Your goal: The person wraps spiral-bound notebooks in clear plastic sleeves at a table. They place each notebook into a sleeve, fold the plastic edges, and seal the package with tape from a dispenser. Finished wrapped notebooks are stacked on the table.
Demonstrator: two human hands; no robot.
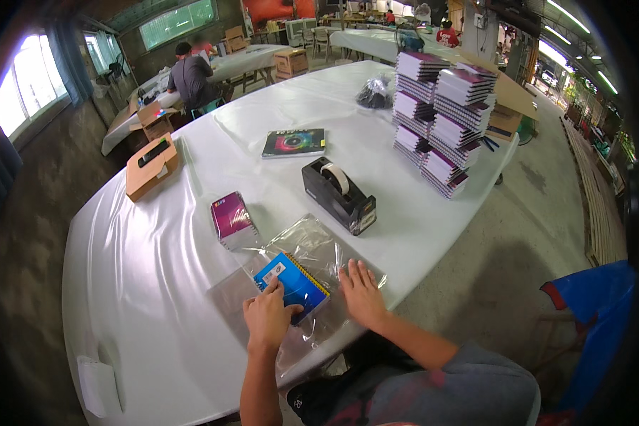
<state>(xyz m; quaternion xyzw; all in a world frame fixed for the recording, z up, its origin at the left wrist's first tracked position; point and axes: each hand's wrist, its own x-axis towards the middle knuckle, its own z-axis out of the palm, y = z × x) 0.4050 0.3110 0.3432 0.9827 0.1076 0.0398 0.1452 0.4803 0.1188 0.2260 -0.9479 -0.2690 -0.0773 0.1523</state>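
Note:
A blue spiral notebook [299,282] with a white label lies on clear plastic sheets [316,241] near the table's front edge. My left hand [266,318] grips its near left side, index finger by the label and thumb at the lower edge. The other left fingers are curled and partly hidden. To the right of the notebook, my right hand [362,292] rests flat on the plastic, fingers stretched out and holding nothing. Just beyond the sheets stand a small stack of notebooks with a purple cover [232,216] and a black tape dispenser [339,197].
Tall stacks of spiral notebooks [444,117] rise at the far right of the white-covered table [142,277]. A dark-covered book [294,143] lies farther back. A cardboard box [151,169] with a black phone on it sits at the left edge. Another person [190,79] sits beyond.

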